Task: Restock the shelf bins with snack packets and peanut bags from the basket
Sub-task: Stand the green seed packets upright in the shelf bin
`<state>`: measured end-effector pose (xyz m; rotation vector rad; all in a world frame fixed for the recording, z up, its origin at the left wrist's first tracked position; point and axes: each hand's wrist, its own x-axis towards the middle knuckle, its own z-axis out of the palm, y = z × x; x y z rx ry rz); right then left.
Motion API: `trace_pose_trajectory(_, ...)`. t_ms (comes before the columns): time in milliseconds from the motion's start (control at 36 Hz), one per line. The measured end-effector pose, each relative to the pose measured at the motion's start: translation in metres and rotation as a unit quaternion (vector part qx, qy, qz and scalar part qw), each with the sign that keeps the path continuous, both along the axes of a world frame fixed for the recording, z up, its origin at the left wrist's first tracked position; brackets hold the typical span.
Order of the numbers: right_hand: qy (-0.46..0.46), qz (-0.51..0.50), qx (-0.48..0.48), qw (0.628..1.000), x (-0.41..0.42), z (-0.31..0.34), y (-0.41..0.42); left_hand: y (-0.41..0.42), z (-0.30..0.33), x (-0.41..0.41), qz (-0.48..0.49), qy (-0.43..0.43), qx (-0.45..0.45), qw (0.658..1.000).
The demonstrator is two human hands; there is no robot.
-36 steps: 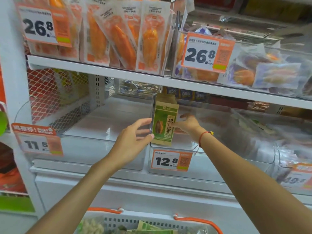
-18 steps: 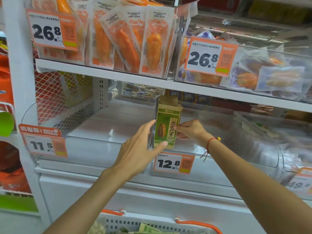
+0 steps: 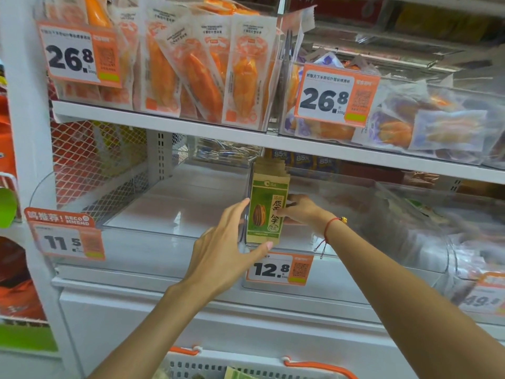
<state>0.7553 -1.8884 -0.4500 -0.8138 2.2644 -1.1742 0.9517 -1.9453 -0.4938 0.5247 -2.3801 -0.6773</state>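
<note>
A row of green and brown seed packets stands upright in the front left corner of a clear shelf bin tagged 12.8. My right hand reaches into that bin and pinches the right edge of the front packet. My left hand is held flat with straight fingers against the bin's left front corner, its thumb tip just below the packet's lower edge. The white basket with orange handles shows at the bottom edge, with a green packet in it.
To the left is a clear bin tagged 11.5 with nothing visible inside. The shelf above holds bins of orange dried-fruit packets tagged 26.8. Another clear bin with pale packets stands at the right.
My left hand has moved right, up to the bin corner, so its thumb now lies under the packet. My right hand stays on the packet's right edge.
</note>
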Motion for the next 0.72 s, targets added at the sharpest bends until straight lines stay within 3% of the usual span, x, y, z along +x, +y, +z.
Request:
trace_pose_trajectory(389, 0.088, 0.03, 0.063, 0.994, -0.013, -0.001, 0.012, -0.001, -0.002, -0.001, 0.002, -0.001, 0.002, 1.0)
trace_pose_trajectory(583, 0.109, 0.012, 0.035, 0.993, -0.014, 0.004, 0.018, -0.003, -0.003, -0.002, -0.002, 0.001, 0.007, 1.0)
trace_pose_trajectory(722, 0.057, -0.05, -0.026, 0.997, -0.013, 0.001, 0.01, -0.002, 0.003, -0.003, -0.001, 0.035, 0.017, 0.999)
